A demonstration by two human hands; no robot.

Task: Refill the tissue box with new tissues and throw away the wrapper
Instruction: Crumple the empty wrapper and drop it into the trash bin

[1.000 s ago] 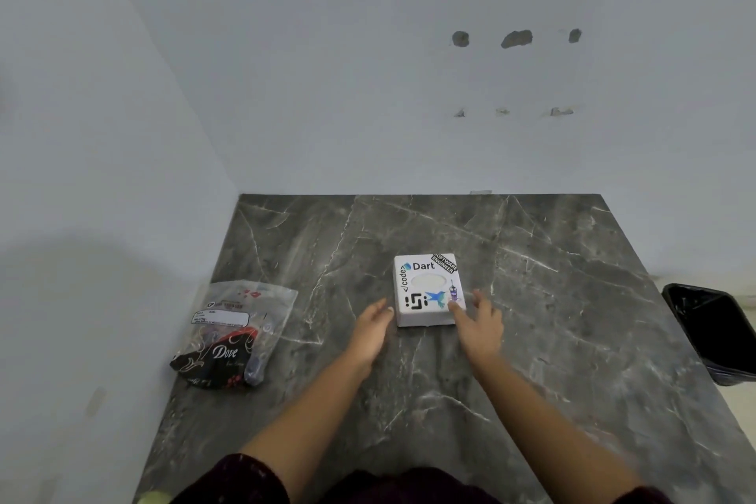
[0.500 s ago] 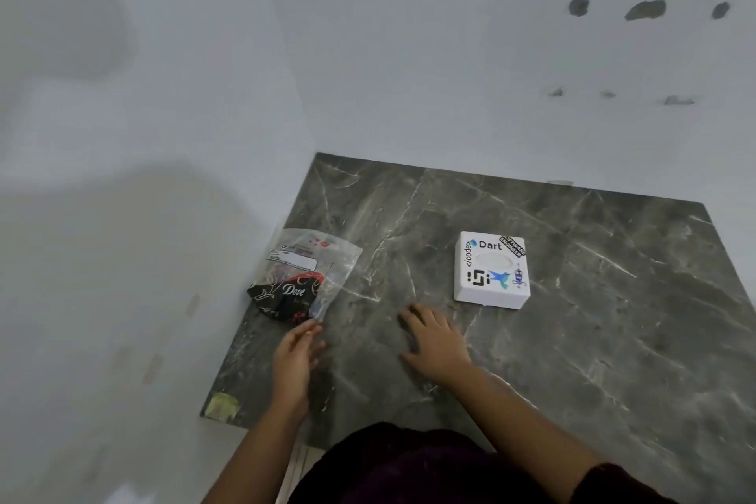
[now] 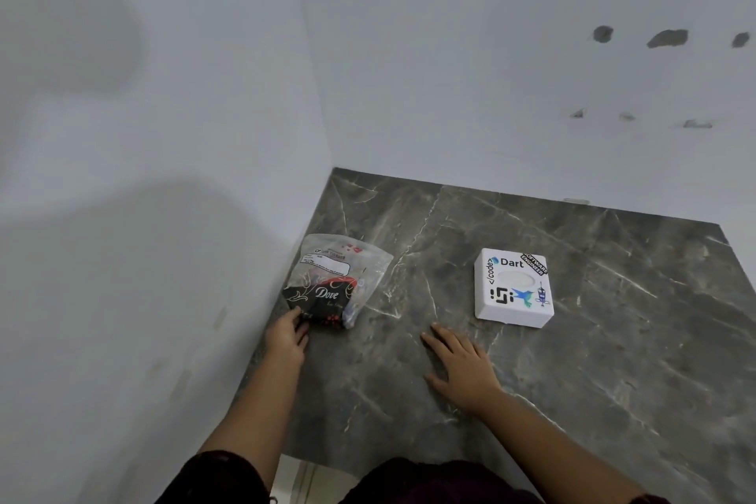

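Note:
A clear plastic pack (image 3: 333,282) with a dark "Dove" printed lower half lies at the left edge of the marble table (image 3: 613,360), against the wall. My left hand (image 3: 286,336) touches its near left corner with the fingertips; whether it grips the pack I cannot tell. A white square tissue box (image 3: 513,286) covered in stickers, with an oval opening on top, sits to the right. My right hand (image 3: 462,368) rests flat on the table, fingers spread, a short way in front and left of the box, apart from it.
White walls meet in a corner behind the table's left rear. The left wall runs right beside the plastic pack. The table's near edge lies close to my body, and dark sleeves show at the bottom.
My view has swung left. Both hands left the tissue box; the left hand has reached to the corner of the plastic pack, and the right hand has settled flat on the table.

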